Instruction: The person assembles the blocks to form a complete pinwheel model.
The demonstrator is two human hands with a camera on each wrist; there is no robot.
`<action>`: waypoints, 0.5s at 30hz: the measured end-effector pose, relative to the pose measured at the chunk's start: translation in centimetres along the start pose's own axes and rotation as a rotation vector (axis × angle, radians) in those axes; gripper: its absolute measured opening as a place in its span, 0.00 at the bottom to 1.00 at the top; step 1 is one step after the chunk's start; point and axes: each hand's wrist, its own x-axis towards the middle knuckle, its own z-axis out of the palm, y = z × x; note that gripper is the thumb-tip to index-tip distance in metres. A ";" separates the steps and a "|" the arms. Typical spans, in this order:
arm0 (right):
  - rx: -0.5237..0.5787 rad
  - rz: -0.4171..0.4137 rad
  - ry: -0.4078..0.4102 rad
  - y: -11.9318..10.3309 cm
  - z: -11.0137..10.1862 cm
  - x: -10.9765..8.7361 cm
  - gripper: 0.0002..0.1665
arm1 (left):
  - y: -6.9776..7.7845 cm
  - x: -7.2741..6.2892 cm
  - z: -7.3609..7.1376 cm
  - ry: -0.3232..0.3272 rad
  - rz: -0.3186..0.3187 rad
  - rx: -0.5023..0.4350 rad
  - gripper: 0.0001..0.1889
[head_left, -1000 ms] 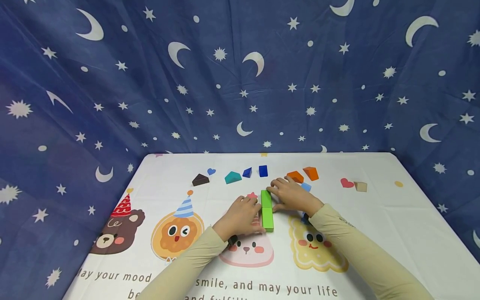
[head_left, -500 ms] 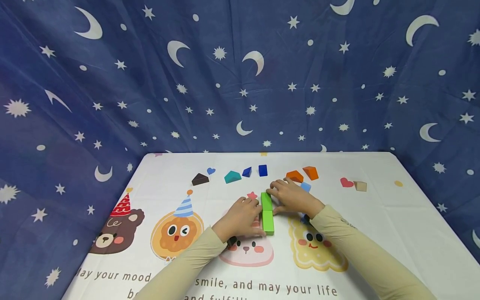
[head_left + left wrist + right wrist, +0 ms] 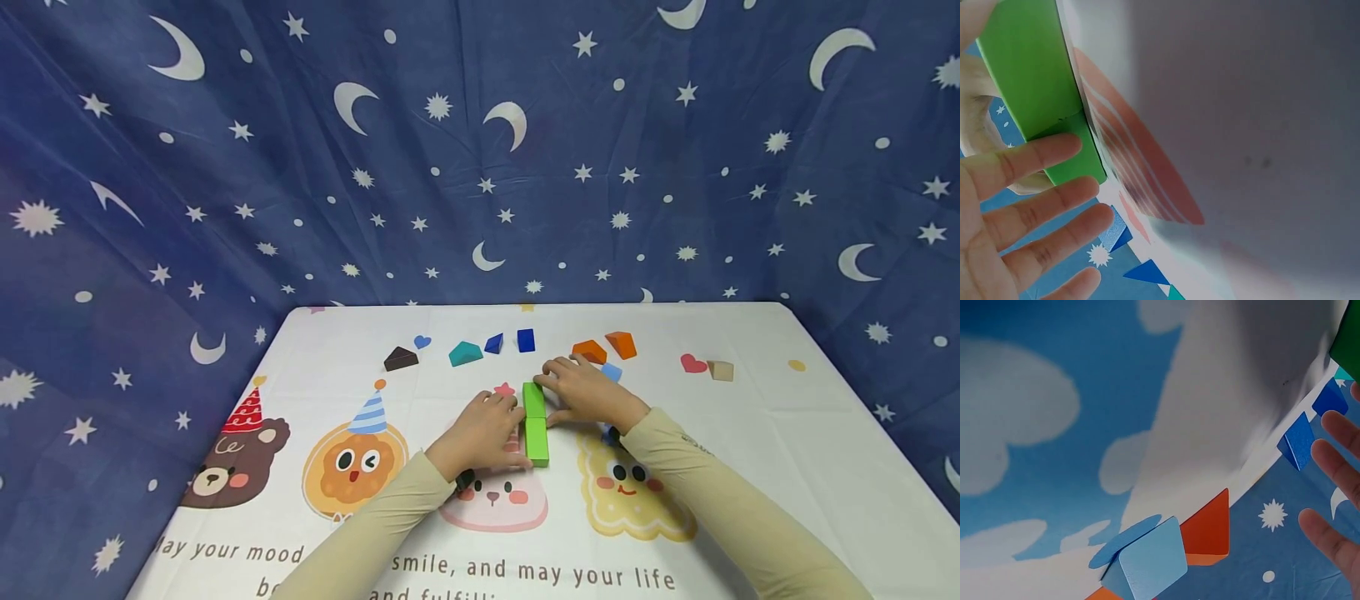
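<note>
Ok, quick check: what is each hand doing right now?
Left hand: open, straight fingers against the near green block.
Right hand: open, fingers resting on the far green block.

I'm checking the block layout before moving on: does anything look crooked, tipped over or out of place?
Nothing stands out. The two green blocks lie end to end in a straight line between the left hand and the right hand. The other blocks, among them the orange blocks, lie scattered farther back on the tablecloth.
</note>
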 end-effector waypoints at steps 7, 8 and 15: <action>0.015 0.026 -0.013 0.1 0.0 -0.2 0.46 | 0.0 -0.1 0.0 -0.022 -0.008 -0.005 0.42; 0.029 0.038 -0.016 0.1 -0.2 -0.3 0.46 | 0.0 -0.2 0.0 -0.016 -0.010 -0.010 0.42; 0.106 0.124 0.119 1.8 -2.0 -2.4 0.42 | -0.1 -0.5 -0.1 0.118 0.010 -0.007 0.36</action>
